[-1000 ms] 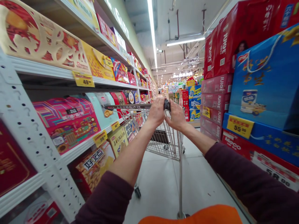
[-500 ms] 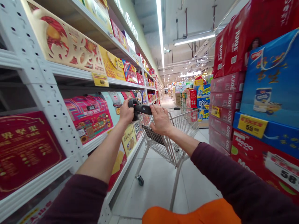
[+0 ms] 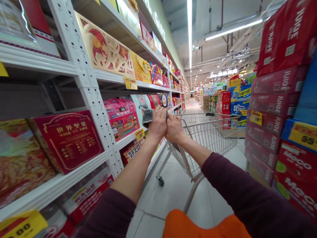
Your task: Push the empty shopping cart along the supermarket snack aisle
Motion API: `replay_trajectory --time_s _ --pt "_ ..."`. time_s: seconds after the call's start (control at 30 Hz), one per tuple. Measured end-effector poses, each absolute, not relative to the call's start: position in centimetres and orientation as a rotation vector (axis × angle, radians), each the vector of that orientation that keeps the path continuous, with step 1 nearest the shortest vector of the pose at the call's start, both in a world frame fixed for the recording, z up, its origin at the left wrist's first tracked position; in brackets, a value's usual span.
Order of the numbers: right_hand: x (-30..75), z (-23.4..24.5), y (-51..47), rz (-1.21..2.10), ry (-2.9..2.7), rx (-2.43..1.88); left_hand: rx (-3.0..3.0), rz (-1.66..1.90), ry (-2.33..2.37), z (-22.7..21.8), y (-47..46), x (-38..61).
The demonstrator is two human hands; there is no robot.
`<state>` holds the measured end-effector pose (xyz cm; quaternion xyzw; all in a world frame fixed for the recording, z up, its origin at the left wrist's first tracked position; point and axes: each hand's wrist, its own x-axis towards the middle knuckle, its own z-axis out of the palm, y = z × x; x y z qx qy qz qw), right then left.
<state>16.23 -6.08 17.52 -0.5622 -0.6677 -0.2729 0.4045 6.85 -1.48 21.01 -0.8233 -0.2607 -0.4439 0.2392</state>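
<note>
A metal shopping cart point(image 3: 198, 150) stands in front of me, turned at an angle across the aisle. My left hand point(image 3: 159, 125) is closed around a grey cloth point(image 3: 148, 118) at the cart's handlebar; one end of the cloth sticks out to the left. Right beside it, touching or nearly so, my right hand point(image 3: 175, 128) is wrapped round the handlebar. Both hands cover most of the bar.
White shelving point(image 3: 86, 86) with boxed goods runs close along my left. Stacked red cartons point(image 3: 272, 99) narrow the right side. A cart wheel point(image 3: 160, 180) rests on the pale tiled floor point(image 3: 153, 195). The aisle continues ahead.
My left hand has slid the cloth rightward along the handlebar, up to my right hand. My right hand's fingers have curled tighter. The view has swung left, showing more shelf.
</note>
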Motion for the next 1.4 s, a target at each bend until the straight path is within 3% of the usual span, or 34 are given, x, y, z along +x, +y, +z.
replay_trajectory --time_s 0.1,0.37,0.67,0.8,1.0,1.2,1.3,1.4 --pt "16.6 17.2 -5.9 -0.714 -1.702 -1.394 -2.233 -1.254 -0.71 20.0 -1.4 6.8" --pt "21.8 13.4 -6.0 -0.591 -1.553 -1.652 -2.134 -1.223 -0.831 22.8 -1.7 5.5" --pt "23.3 12.5 -5.5 -0.476 -1.598 -1.638 -2.33 -0.959 -0.677 15.7 1.0 13.7" --pt "24.3 12.0 -5.5 -0.504 -1.668 -1.639 -2.362 -0.908 -0.52 16.1 1.9 12.4" --pt "25.2 10.5 -6.1 -0.646 -1.706 -1.622 -2.254 -1.225 -0.647 18.6 2.1 10.1" --pt "24.8 10.7 -6.6 -0.702 -1.749 -1.487 -2.42 -1.19 -0.664 15.1 2.7 13.3" --pt "24.2 11.0 -6.1 -0.492 -1.681 -1.376 -2.459 -1.265 -0.668 14.7 2.3 13.5" --pt "22.8 12.0 -4.8 -0.023 -1.415 -1.211 -2.424 -1.541 -0.687 15.7 1.2 12.8"
